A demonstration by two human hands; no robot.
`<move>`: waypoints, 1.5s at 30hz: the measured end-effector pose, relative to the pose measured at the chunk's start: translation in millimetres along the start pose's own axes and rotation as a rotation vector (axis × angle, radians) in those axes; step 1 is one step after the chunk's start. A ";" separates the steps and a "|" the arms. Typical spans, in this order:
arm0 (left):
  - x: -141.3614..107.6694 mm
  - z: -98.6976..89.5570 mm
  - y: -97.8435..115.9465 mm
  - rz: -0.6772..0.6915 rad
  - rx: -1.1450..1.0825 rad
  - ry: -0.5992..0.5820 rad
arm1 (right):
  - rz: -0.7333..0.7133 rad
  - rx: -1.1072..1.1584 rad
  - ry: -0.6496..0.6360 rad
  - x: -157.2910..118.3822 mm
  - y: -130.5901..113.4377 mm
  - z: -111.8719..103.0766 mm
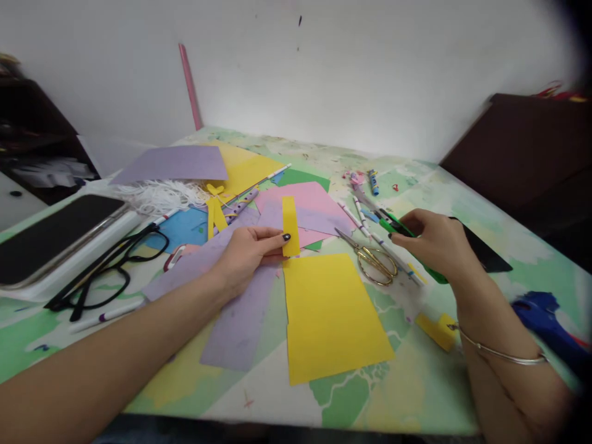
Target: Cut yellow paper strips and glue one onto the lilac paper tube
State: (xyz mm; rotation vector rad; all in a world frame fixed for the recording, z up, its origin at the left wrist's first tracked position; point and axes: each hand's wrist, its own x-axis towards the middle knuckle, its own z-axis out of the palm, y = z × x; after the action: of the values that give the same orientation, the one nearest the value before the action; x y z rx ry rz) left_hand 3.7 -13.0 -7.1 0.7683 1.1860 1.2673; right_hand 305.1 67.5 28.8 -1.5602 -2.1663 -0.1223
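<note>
Pinched between the thumb and fingers of my left hand (250, 253) is a narrow yellow paper strip (290, 216), held upright. Its lower end is close to the top edge of a larger yellow paper sheet (335, 314) lying flat on the table. My right hand (432, 237) is closed around a green utility knife (396, 223), its blade end pointing away to the upper left; part of the handle is hidden by the palm. Gold-handled scissors (375, 262) lie between the two hands. Purple paper (240, 333) lies under and beside my left hand.
Left stand black glasses (124, 271), a phone (55, 231) on a white box, and white string (161, 196). Pink paper (314, 194) and purple paper (180, 163) lie farther back. Markers (354, 216), yellow scraps (435, 332) and a blue object (543, 317) are right.
</note>
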 end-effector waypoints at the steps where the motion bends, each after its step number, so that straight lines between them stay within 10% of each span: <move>1: 0.5 0.0 -0.1 -0.001 0.009 0.005 | 0.047 -0.050 -0.017 1.1 5.7 3.3; 7: 2.9 -0.5 -0.9 0.034 0.109 0.091 | 0.173 -0.166 -0.222 0.3 15.3 20.7; 14: 0.2 -3.8 3.8 0.181 0.172 0.128 | 0.129 -0.161 -0.153 1.5 1.1 22.3; 18: -6.6 1.7 4.2 0.166 0.059 0.039 | -0.191 0.233 0.102 -14.7 -46.1 20.9; 24: -19.8 10.9 0.4 0.130 0.115 -0.097 | -0.544 0.730 -0.024 -47.3 -102.7 33.9; 45: -31.0 21.4 -1.0 0.198 0.174 -0.255 | 0.159 1.389 -0.305 -51.5 -111.2 40.4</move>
State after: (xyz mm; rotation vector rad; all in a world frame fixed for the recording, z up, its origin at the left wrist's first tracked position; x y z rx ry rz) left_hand 27.6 -39.5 5.0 1.1640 1.0401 1.1936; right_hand 203.2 -3.1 -7.1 -0.8591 -1.5334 1.4089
